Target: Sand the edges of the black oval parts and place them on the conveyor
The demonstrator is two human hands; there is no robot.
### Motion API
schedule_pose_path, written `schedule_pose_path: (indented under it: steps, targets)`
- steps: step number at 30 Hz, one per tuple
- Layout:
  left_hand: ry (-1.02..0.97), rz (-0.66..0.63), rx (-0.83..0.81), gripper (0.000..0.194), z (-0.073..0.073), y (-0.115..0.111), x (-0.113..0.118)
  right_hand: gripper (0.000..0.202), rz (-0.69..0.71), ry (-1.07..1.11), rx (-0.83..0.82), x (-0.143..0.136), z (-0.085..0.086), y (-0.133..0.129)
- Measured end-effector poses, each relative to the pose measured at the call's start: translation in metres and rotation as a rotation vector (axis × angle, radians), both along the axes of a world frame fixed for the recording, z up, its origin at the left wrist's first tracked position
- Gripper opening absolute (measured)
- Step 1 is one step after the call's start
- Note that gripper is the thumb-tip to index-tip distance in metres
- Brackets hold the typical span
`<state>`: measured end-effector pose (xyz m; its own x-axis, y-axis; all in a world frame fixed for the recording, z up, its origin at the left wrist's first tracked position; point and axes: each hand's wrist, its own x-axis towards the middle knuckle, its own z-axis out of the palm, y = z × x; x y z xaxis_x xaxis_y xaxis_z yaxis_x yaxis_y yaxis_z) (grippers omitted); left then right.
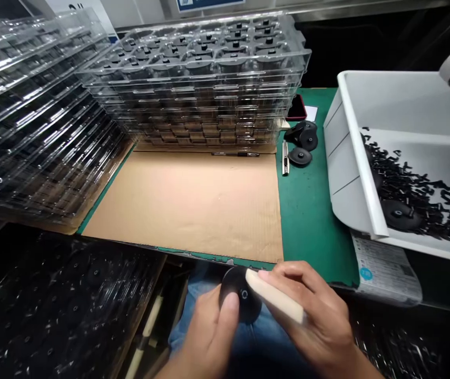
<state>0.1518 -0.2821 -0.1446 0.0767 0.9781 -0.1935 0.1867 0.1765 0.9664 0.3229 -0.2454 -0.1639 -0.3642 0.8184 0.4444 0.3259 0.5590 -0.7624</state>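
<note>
My left hand [209,329] grips a round black disc [251,309] with a small ring at its centre, the thumb lying across its face. Closed around a cream-coloured flat bar [274,296] is my right hand [322,316]. The bar's tip overlaps the upper right rim of the disc in view; whether it touches, I cannot tell. Both hands are low in the head view, over my lap, just in front of the table edge. Blurring hides some detail of the right hand's fingers.
Cardboard [185,200] covers part of the green table [307,210]. Behind it stand stacked clear trays [193,89] of black parts, with more trays [39,121] left. A cutter knife [285,158] lies near loose discs [300,156]. A white bin [357,152] holds small black pieces [418,184].
</note>
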Motion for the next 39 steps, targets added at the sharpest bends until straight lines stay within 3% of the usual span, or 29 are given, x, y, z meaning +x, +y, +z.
schedule_pose_path:
  steps: [4, 9, 15, 18, 21, 23, 30, 34, 39]
  targets:
    - [-0.016, -0.046, 0.022, 0.046, -0.006, -0.002, 0.004, 0.041, 0.001, 0.041, 0.020, -0.007, -0.006, 0.002]
    - [0.051, 0.045, 0.000, 0.042, -0.009, -0.002, -0.001, 0.043, -0.038, -0.054, -0.008, 0.004, -0.010, 0.003]
    - [-0.003, -0.125, 0.001, 0.041, -0.018, -0.003, 0.003, 0.047, -0.027, -0.003, 0.001, -0.001, -0.013, 0.007]
    - [0.017, -0.038, -0.072, 0.045, -0.018, -0.002, 0.000, 0.043, -0.011, -0.034, -0.014, 0.003, -0.014, 0.010]
    - [0.021, 0.101, -0.116, 0.054, -0.015, 0.001, -0.005, 0.040, -0.085, -0.025, -0.048, 0.013, -0.014, 0.007]
    - [-0.010, 0.123, -0.117, 0.061, -0.015, 0.001, -0.005, 0.039, -0.112, -0.009, -0.047, 0.015, -0.011, 0.000]
    - [0.004, 0.264, -0.184, 0.059, -0.023, -0.004, 0.001, 0.032, -0.002, 0.000, 0.026, -0.008, -0.006, -0.017]
    - [-0.061, 0.178, -0.162, 0.065, -0.022, -0.002, -0.001, 0.039, -0.042, -0.069, -0.003, -0.002, -0.018, -0.011]
    - [-0.148, 0.010, -0.399, 0.067, -0.024, 0.006, -0.015, 0.038, -0.023, -0.095, 0.005, 0.006, -0.023, -0.001]
